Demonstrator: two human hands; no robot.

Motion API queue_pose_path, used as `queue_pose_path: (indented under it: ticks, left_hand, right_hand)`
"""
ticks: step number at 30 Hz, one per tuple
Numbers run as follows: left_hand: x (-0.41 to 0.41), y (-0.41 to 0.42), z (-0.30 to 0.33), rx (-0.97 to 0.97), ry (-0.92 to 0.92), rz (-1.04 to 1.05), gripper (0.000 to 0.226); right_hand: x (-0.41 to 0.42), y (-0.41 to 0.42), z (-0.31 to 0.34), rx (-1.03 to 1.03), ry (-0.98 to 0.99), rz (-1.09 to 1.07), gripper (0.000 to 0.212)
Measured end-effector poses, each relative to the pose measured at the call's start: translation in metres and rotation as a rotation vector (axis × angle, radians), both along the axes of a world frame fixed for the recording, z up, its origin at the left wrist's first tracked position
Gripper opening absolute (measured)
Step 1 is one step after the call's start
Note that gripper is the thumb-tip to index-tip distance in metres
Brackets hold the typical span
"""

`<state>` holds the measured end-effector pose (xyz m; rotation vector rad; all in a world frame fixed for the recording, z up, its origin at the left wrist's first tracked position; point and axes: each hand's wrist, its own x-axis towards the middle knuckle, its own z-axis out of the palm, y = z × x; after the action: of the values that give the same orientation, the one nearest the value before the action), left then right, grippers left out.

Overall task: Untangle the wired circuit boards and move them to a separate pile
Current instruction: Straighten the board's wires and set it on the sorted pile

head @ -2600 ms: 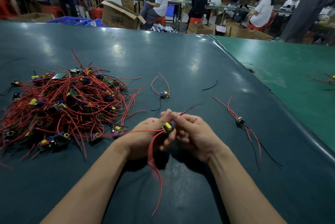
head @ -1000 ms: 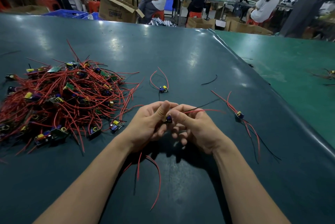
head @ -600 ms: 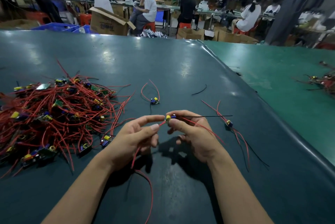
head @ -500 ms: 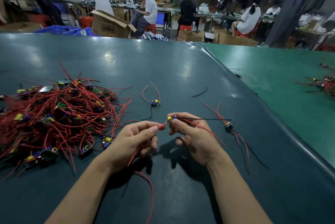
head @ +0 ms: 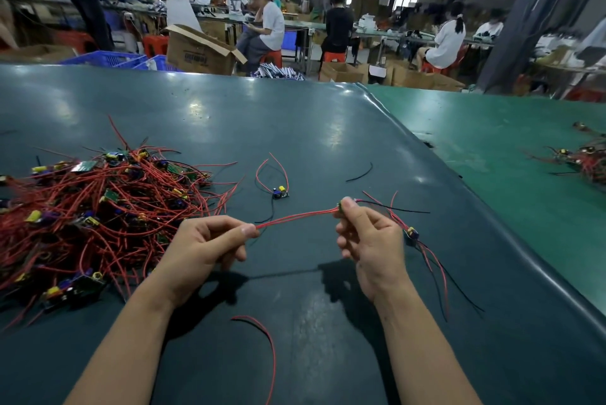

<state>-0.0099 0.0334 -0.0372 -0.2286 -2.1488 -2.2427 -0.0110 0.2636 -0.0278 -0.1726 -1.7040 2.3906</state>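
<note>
Head view: both hands (head: 210, 249) pinch red wires (head: 296, 217) taut.

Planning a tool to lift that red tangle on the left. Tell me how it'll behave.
The pile probably lifts as a floppy clump: its wires loop and interlock. Likely light: the boards look tiny. Strands would probably snag and drag others along.

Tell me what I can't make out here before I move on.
- Held board, head view: almost wholly hidden behind the right hand's fingertips.
- Wires past the left hand's pinch: covered by the fingers; whether the loose wire below joins them can't be told.
- Tangled pile: cut by the left edge; board count unclear.
- Far pile: cut by the right edge, small and blurred.
</note>
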Motion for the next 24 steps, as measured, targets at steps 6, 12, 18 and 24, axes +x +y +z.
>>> queue_pose_path:
  ticks: [6, 12, 18, 24]
  left_hand:
    - [0.0, 0.007, -0.002, 0.057, 0.131, 0.245, 0.015]
    - [0.0, 0.011, -0.007, -0.465, 0.376, 0.612, 0.012]
    - [-0.006, 0.003, -0.016, -0.975, 0.326, 0.891, 0.023]
    - [-0.007, -0.007, -0.015, -1.097, 0.089, 0.889, 0.031]
  right_hand:
    - [-0.003, 0.009, 0.002, -0.348, -0.02, -0.495, 0.02]
    - [-0.002, 0.014, -0.001, -0.729, -0.117, -0.492, 0.014]
    - [0.0, 0.009, -0.003, -0.516, -0.202, -0.272, 0.016]
    - [-0.003, -0.003, -0.006, -0.14, -0.187, -0.211, 0.02]
